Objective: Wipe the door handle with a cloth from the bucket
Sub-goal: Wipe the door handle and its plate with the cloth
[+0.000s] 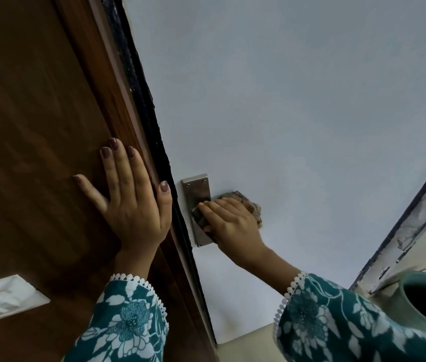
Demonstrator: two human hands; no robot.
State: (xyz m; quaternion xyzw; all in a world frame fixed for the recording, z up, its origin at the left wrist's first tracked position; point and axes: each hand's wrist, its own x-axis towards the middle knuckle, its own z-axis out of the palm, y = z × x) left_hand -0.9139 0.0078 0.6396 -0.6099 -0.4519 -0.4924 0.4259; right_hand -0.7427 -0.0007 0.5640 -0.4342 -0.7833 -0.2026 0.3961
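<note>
A pale painted door [298, 105] fills the view beside a dark wood panel [28, 105]. At five o'clock stands a teal bucket [415, 307]. The left hand [130, 202] lies flat, fingers spread, on the wood. The right hand [232, 226] presses a crumpled cloth [245, 201] around the handle on a brushed metal plate [197, 192].
</note>
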